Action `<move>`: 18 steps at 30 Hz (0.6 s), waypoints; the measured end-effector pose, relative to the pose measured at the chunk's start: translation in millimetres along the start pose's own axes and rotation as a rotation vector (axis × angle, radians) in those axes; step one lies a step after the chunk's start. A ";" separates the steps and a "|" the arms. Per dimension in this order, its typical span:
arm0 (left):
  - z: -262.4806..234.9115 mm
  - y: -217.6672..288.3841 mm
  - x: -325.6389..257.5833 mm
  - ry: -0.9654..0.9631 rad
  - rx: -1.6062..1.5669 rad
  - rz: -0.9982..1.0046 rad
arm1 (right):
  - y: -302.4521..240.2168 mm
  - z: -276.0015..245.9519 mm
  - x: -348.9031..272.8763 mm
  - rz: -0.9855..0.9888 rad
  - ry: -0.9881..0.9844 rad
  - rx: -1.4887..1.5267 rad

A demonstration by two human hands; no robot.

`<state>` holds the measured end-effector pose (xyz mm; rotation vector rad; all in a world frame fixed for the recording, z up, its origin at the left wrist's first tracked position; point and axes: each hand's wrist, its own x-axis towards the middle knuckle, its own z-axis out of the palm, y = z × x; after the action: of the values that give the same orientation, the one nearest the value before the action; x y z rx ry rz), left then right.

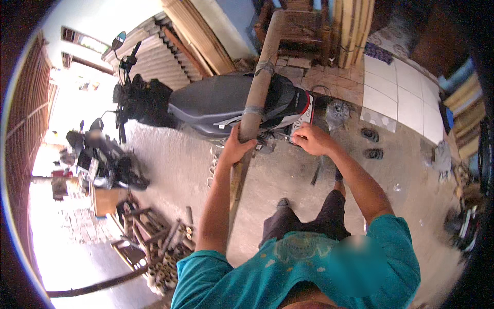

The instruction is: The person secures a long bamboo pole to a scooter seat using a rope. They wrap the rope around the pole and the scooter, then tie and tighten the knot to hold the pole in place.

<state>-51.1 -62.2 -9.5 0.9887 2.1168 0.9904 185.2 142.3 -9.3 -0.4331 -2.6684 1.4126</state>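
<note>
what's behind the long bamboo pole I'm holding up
A parked dark scooter with a grey seat stands behind the long tan bamboo pole, gripped by the left hand. The pole covers part of the seat; the right hand hides whatever it holds.

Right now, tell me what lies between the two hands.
Head view: the left hand grips the bamboo pole; between it and the right hand shows the scooter's rear end.
</note>
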 end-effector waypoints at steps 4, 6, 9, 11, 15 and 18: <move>18.6 2.8 16.6 0.168 0.105 -0.144 | 11.1 -35.6 10.7 -0.387 0.091 -0.195; 20.8 -0.8 20.2 0.283 0.028 -0.235 | 8.0 -51.6 11.9 -0.429 0.055 -0.120; 33.7 17.7 50.5 0.498 -0.117 -0.260 | 1.5 -64.6 12.3 -0.565 -0.012 0.134; 40.0 55.2 70.4 0.454 0.170 -0.347 | -12.4 -71.0 19.8 -0.651 -0.044 0.276; 44.7 90.6 81.5 0.458 0.562 -0.452 | -28.0 -55.9 57.2 -0.592 -0.213 0.748; 46.5 95.6 85.8 0.480 0.548 -0.446 | -41.0 -54.4 73.6 -0.254 -0.379 1.024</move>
<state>-27.6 67.5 26.2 0.4785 2.9344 0.4520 118.0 185.2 51.5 0.2833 -1.6915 2.6164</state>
